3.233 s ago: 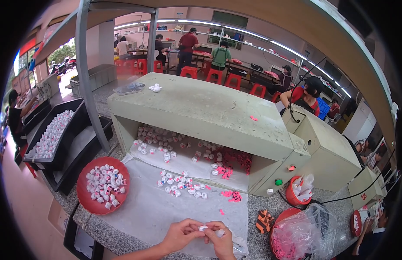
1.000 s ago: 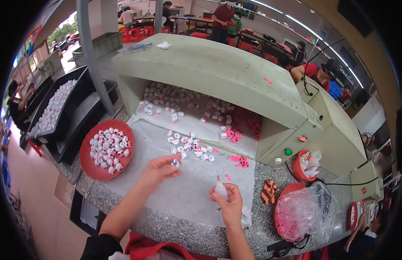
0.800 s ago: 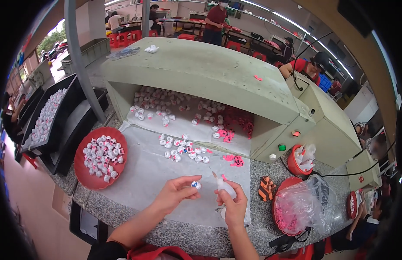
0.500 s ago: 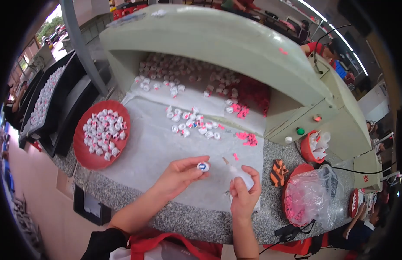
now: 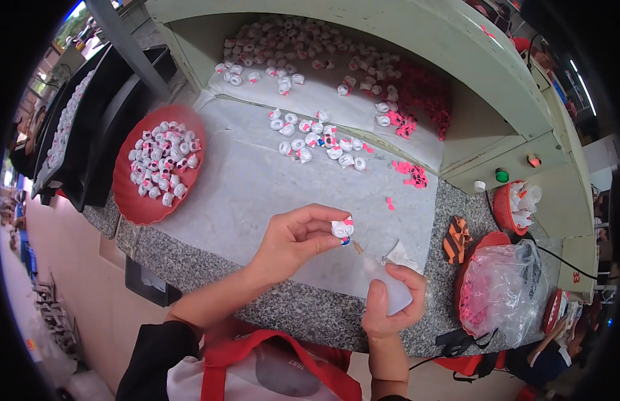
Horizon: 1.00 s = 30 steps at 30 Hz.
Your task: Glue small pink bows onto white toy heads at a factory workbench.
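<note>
The left hand (image 5: 290, 242) pinches a small white piece (image 5: 341, 229) with its fingers nearly shut around it. The piece sits right at the fingertips, between the thumb below and the pointing finger above. A pink bit shows near its top, and a blue bit pokes out at the bottom. The right hand (image 5: 385, 326) has its fingers and thumb wrapped around a soft, see-through white bottle (image 5: 392, 293). The bottle's thin tip (image 5: 358, 248) points up at the blue bit and is just beside it; I can't tell if they touch. Both hands are above the white sheet (image 5: 250, 187) on the speckled table (image 5: 323, 324), near its front edge.
</note>
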Tool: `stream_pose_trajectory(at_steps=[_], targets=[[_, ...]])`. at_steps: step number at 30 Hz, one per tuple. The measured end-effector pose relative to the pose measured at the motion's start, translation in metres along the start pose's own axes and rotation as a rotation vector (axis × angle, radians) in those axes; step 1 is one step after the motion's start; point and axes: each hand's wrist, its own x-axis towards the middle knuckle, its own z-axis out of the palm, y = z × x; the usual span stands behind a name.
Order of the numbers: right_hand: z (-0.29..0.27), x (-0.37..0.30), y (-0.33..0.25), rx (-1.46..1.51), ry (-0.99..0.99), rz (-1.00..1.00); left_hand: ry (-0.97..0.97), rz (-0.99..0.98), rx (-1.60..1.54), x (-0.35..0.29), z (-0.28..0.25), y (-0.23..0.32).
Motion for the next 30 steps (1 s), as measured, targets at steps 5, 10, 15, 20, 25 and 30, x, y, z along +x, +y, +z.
stream_pose_trajectory(at_steps=[5, 10, 15, 20, 25, 30], targets=[[0.0001, -0.0033, -0.0018, -0.045, -0.03, -0.067, -0.014, -0.123, -0.142, 0.0019, -0.0038, 0.0012], [0.0019, -0.0018, -0.0013, -0.041, -0.025, -0.065, -0.007, -0.15, -0.195, 0.0021, -0.003, 0.0023], [0.0031, -0.0014, 0.0018, -0.058, -0.014, -0.071, -0.019, -0.149, -0.201, 0.0019, -0.0033, 0.0028], [0.0024, -0.0002, -0.0007, -0.059, -0.035, -0.07, -0.014, -0.152, -0.203, 0.0004, -0.0023, 0.0054], [0.0031, 0.0025, 0.0004, -0.065, -0.021, -0.085, -0.013, -0.156, -0.208, 0.0015, -0.0017, 0.0039], [0.0026, 0.0023, -0.0001, -0.042, -0.058, -0.087, -0.023, -0.15, -0.186, 0.001, -0.0019, 0.0034]])
